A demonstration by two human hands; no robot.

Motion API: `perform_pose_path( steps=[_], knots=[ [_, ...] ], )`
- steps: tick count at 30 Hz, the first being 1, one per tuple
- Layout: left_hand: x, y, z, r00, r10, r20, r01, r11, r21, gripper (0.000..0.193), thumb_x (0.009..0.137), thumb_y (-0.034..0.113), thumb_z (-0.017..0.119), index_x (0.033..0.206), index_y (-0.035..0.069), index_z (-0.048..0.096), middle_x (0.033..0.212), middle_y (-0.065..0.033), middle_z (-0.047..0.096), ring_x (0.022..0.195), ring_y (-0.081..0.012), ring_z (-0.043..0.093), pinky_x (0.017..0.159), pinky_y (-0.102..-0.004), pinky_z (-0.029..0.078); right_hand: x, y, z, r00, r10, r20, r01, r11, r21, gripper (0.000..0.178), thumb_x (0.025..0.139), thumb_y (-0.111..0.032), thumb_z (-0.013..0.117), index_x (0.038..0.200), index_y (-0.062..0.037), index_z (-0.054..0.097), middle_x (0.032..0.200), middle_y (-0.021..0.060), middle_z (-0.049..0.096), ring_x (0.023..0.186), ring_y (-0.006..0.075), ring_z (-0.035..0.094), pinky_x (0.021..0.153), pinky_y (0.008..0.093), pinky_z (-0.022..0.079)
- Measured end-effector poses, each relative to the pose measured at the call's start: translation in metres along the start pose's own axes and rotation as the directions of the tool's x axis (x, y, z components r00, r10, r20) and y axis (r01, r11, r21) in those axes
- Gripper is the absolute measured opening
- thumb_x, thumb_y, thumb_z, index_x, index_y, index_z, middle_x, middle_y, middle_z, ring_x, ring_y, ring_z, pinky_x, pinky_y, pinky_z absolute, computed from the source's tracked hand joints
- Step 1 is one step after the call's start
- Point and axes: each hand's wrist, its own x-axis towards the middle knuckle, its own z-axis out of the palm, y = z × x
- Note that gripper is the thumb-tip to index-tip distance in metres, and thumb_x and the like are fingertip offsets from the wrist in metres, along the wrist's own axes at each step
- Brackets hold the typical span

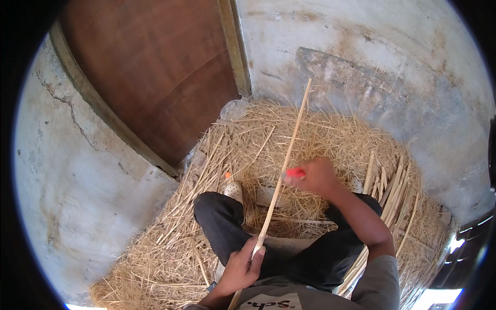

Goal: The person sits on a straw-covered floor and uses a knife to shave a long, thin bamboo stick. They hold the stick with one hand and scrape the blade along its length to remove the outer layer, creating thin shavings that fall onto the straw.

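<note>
A long, pale bamboo strip (294, 135) slants from my lap up toward the wall. My left hand (242, 266) is closed around its lower part, thumb along the strip, and its near end runs on below that hand. My right hand (319, 176) is closed on a small red-handled tool (295, 173), which meets the strip around its middle. Motion blurs the tool's front, and I cannot make out a blade.
Curly shavings (341, 137) and loose strips cover the floor around my bent legs. Several split strips (395, 183) lie in a bundle at the right. A brown door (155, 67) and stained plaster walls (372, 51) stand ahead. A small orange thing (227, 175) lies by my left shoe (233, 191).
</note>
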Motion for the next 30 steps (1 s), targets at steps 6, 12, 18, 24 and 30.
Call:
perform_pose_path(
  steps=[6, 12, 18, 24, 30],
  knots=[
    [-0.001, -0.006, 0.002, 0.999, -0.001, 0.05, 0.004, 0.998, -0.059, 0.035, 0.096, 0.016, 0.052, 0.129, 0.006, 0.048, 0.063, -0.0127, 0.053, 0.054, -0.0223, 0.061, 0.053, -0.0305, 0.044, 0.016, 0.018, -0.005, 0.986, 0.149, 0.074, -0.147, 0.989, -0.029, 0.07, 0.081, -0.07, 0.05, 0.056, -0.0063, 0.062, 0.046, 0.0116, 0.054, 0.043, 0.0262, 0.056, 0.045, 0.0397, 0.044],
    [0.001, 0.018, 0.0, 0.996, -0.085, 0.023, 0.085, 0.996, -0.011, 0.033, 0.098, 0.018, 0.05, 0.127, 0.003, 0.051, 0.073, -0.0073, 0.057, 0.065, -0.0079, 0.051, 0.061, -0.0261, 0.042, 0.021, 0.017, -0.009, 0.999, 0.003, -0.039, -0.004, 0.999, -0.034, 0.064, 0.077, -0.069, 0.057, 0.056, -0.0081, 0.061, 0.044, 0.0092, 0.05, 0.041, 0.0254, 0.054, 0.042, 0.0386, 0.042],
    [0.0, 0.018, 0.002, 1.0, 0.015, 0.022, -0.017, 0.995, 0.094, 0.038, 0.093, 0.01, 0.054, 0.13, 0.003, 0.045, 0.057, -0.0142, 0.051, 0.052, -0.0289, 0.063, 0.049, -0.0333, 0.045, 0.036, 0.035, -0.004, 0.988, 0.04, -0.151, -0.053, 0.995, -0.085, 0.064, 0.075, -0.069, 0.059, 0.056, -0.0078, 0.058, 0.044, 0.0082, 0.048, 0.041, 0.0267, 0.053, 0.043, 0.0398, 0.043],
    [-0.02, 0.029, 0.004, 0.993, -0.071, 0.096, 0.069, 0.997, 0.029, 0.036, 0.098, 0.02, 0.047, 0.131, 0.006, 0.048, 0.069, -0.0008, 0.049, 0.057, -0.0085, 0.046, 0.056, -0.026, 0.04, 0.059, 0.077, -0.02, 0.869, 0.494, -0.032, -0.495, 0.867, -0.052, 0.071, 0.079, -0.075, 0.049, 0.067, -0.0064, 0.066, 0.055, 0.0089, 0.057, 0.058, 0.0233, 0.061, 0.055, 0.0395, 0.046],
    [-0.059, 0.017, 0.003, 0.948, -0.204, 0.246, 0.191, 0.979, 0.074, 0.038, 0.1, 0.028, 0.045, 0.131, 0.005, 0.049, 0.093, -0.0102, 0.062, 0.088, -0.0211, 0.059, 0.08, -0.0341, 0.047, 0.045, 0.178, -0.037, 0.555, 0.825, -0.105, -0.822, 0.563, 0.08, 0.08, 0.085, -0.075, 0.039, 0.071, -0.0014, 0.066, 0.062, 0.0135, 0.06, 0.062, 0.0285, 0.062, 0.062, 0.042, 0.048]
  ],
)
